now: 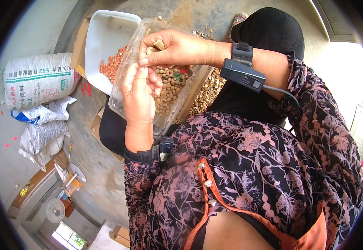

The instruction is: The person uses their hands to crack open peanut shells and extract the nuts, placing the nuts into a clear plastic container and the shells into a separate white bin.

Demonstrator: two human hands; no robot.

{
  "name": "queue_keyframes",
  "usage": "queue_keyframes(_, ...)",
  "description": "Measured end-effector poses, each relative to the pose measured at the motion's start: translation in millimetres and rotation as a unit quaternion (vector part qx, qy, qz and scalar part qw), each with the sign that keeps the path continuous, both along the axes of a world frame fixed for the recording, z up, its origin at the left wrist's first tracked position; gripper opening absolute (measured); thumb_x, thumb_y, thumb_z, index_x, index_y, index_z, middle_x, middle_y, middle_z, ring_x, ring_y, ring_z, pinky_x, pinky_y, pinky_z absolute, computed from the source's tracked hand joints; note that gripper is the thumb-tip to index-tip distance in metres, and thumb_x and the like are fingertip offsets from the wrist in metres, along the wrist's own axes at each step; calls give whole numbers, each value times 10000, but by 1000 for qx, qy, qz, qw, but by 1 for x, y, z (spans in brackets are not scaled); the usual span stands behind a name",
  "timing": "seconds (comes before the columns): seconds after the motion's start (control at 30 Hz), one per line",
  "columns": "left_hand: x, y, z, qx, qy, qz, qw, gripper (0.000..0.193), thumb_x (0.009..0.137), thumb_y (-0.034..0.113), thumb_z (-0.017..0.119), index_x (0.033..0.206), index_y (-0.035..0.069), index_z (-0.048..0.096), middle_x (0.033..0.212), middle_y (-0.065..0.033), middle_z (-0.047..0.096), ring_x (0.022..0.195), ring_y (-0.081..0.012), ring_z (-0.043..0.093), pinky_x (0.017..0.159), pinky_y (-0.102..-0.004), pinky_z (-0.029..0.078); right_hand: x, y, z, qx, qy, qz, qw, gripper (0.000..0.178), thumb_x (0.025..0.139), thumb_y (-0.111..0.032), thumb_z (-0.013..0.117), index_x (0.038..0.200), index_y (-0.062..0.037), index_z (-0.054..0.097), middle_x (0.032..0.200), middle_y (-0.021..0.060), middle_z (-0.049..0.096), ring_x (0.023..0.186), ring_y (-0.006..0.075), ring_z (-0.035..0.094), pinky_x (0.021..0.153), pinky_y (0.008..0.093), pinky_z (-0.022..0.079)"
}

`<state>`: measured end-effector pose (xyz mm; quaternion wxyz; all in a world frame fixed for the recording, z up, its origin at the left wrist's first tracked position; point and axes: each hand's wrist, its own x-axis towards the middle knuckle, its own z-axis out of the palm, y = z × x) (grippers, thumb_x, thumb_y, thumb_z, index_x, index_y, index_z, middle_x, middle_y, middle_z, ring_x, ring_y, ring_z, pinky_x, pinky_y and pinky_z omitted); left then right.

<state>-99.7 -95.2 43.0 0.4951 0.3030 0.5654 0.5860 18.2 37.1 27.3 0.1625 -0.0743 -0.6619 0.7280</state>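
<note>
My right hand (pixel 175 48) reaches in from the right, its fingers curled round pieces of peanut shell (pixel 159 45). Its thumb and fingertip are pinched together. Just below, my left hand (pixel 139 91) is closed, its thumb and forefinger tips meeting those of the right hand. What sits between the left fingertips is hidden. Both hands are over a clear plastic tub (pixel 116 93) with unshelled peanuts (pixel 171 91) in it. Left of that, reddish shelled peanut kernels (pixel 112 66) lie in a white tub (pixel 106 21).
Loose empty shells (pixel 208 91) lie in a cardboard box right of the clear tub, and some are scattered on the floor (pixel 202 34). Printed sacks (pixel 39 83) stand at the left wall. My dark-clad knee (pixel 273 33) is at the upper right.
</note>
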Motion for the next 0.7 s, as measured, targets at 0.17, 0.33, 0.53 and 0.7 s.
queue_keyframes(0.17,6,3,-3,10,15,11,1000,240,995,254,442,915,34,495,730,-35,462,616,-123,468,494,-223,362,-8,0,-18,-38,49,-16,998,165,952,-208,575,952,-45,598,683,-43,551,594,7,481,504,162,402)
queue_keyframes(0.33,13,3,-8,12,25,16,1000,242,990,258,434,878,45,467,717,-28,441,609,-126,464,474,-223,352,-2,-2,-21,-59,35,-28,997,163,961,-196,560,952,-37,597,712,-44,568,605,4,488,525,166,403)
queue_keyframes(0.53,20,-3,-10,-11,11,31,999,248,991,269,419,886,48,463,696,-10,410,595,-115,442,463,-223,339,5,-9,-22,-79,27,-19,996,181,963,-213,556,932,-42,608,719,-38,586,591,7,494,520,170,409)
queue_keyframes(0.7,22,-6,-10,-22,9,30,999,258,988,278,411,894,45,469,690,-1,398,586,-109,425,457,-223,329,7,-12,-23,-66,17,-26,997,186,961,-222,560,931,-45,609,719,-39,588,592,7,499,527,172,418)
